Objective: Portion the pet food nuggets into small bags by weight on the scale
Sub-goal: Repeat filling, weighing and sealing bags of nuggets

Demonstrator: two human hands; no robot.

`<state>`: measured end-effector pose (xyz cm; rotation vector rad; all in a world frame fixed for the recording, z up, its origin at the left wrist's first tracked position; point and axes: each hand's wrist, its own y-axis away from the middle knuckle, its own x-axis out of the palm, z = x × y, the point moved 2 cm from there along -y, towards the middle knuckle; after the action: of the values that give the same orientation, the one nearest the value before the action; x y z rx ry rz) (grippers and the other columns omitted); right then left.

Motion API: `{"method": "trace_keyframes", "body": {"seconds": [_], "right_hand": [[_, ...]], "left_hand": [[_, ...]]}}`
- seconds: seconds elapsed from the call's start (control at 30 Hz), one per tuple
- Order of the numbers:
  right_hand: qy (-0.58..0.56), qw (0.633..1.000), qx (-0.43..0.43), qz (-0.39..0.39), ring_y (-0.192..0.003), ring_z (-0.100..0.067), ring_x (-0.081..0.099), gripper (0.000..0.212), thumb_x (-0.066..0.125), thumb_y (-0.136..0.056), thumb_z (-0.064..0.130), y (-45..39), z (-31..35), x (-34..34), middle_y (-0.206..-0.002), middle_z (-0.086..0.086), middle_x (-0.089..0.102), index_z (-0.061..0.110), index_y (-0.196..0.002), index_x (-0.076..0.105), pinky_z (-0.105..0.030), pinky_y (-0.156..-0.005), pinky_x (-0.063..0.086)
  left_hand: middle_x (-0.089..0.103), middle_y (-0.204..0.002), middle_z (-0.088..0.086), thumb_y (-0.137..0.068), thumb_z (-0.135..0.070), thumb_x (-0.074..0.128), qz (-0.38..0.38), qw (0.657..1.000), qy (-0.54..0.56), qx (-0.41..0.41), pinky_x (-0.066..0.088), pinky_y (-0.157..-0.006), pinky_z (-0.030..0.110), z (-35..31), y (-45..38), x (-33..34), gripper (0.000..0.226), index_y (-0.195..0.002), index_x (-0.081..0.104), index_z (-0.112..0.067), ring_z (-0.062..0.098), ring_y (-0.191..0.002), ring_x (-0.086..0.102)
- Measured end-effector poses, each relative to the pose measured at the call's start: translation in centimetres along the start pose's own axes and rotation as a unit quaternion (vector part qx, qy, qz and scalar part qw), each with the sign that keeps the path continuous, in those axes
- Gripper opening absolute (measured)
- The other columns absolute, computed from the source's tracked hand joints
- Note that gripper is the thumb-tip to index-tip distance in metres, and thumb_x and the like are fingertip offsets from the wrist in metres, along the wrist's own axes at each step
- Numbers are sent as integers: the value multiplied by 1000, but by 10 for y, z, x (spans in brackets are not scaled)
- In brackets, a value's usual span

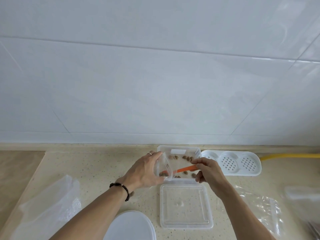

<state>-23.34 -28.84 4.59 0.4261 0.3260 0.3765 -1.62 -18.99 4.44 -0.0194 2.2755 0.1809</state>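
Observation:
A clear plastic container (179,149) stands at the back of the counter with brown pet food nuggets (187,158) scattered on its floor. My left hand (143,172) grips a small clear bag (163,168), holding it open over the container's left side; a few nuggets lie inside the bag. My right hand (207,172) holds an orange scoop (185,169) whose tip reaches into the bag's mouth. A round white scale (129,226) sits at the near edge.
The container's clear lid (186,207) lies flat in front of it. A white perforated tray (232,162) is to the right. Clear plastic bags lie at the left (48,205) and at the right (266,210). A white tiled wall rises behind the counter.

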Motion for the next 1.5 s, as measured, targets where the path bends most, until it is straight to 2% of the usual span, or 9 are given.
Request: {"method": "trace_keyframes", "body": {"seconds": [0.37, 0.5, 0.67, 0.87, 0.97, 1.03, 1.17, 1.3, 1.5], "right_hand": [[-141, 985, 13, -100, -47, -19, 60, 21, 45, -94, -6, 12, 7, -29, -84, -17, 69, 3, -97, 64, -26, -46, 47], [-129, 982, -22, -132, -47, -19, 60, 21, 46, -94, -4, 20, 28, -47, -85, -14, 70, 6, -94, 65, -25, -47, 47], [-54, 988, -76, -125, -49, -19, 63, 22, 47, -94, -1, 36, 51, -48, -86, -10, 73, 9, -95, 66, -30, -54, 51], [213, 953, -213, -23, -49, -17, 66, 22, 50, -97, 6, 54, 68, -11, -77, 0, 68, 17, -91, 67, -26, -52, 52], [233, 935, -261, -57, -49, -16, 63, 22, 52, -96, 7, 62, 74, -7, -61, 6, 62, 21, -91, 68, -23, -49, 48], [233, 927, -281, -89, -52, -23, 63, 22, 53, -95, 7, 69, 78, -9, -60, 4, 62, 20, -93, 70, -33, -49, 49], [151, 939, -265, -161, -54, -23, 65, 21, 56, -92, 5, 91, 86, -21, -68, 3, 69, 18, -93, 72, -39, -54, 54], [-5, 952, -199, -232, -47, -11, 60, 19, 57, -90, 1, 119, 77, -39, -61, -6, 66, 10, -95, 72, -25, -50, 52], [-201, 925, -83, -312, -46, -12, 57, 19, 55, -90, -1, 166, 13, -58, -79, -10, 70, 12, -87, 68, -27, -54, 48]], "left_hand": [[51, -122, -6, -73, -42, 69, -41, 998, -49, -10, 48, -87, 26, -3, -5, 0, 81, -144, 35, -22, 11, -108, 56], [52, -103, -6, -68, -50, 58, -55, 994, -96, -15, 50, -74, 33, -10, -14, -1, 60, -119, 48, -20, 17, -92, 56], [54, -103, -4, -75, -44, 63, -56, 989, -132, -24, 49, -73, 33, -18, -20, 1, 46, -110, 49, -19, 18, -93, 55], [54, -106, -4, -72, -44, 67, -43, 991, -120, -39, 52, -77, 34, -20, -21, 2, 49, -109, 49, -18, 16, -99, 58], [52, -108, -2, -71, -42, 69, -45, 993, -96, -55, 52, -78, 34, -22, -18, -1, 55, -115, 48, -16, 18, -99, 57], [50, -106, -1, -70, -42, 69, -59, 993, -83, -60, 52, -77, 35, -25, -16, -6, 57, -115, 47, -15, 20, -97, 58], [49, -105, -1, -69, -43, 72, -82, 992, -79, -58, 52, -75, 35, -34, -6, -14, 64, -120, 46, -13, 20, -92, 56], [49, -106, 0, -70, -41, 69, -97, 992, -71, -29, 51, -74, 35, -52, 12, -19, 56, -113, 44, -15, 21, -90, 56], [44, -98, -4, -71, -41, 69, -117, 990, -62, 56, 47, -66, 34, -85, 50, -17, 51, -106, 40, -19, 19, -83, 52]]}}
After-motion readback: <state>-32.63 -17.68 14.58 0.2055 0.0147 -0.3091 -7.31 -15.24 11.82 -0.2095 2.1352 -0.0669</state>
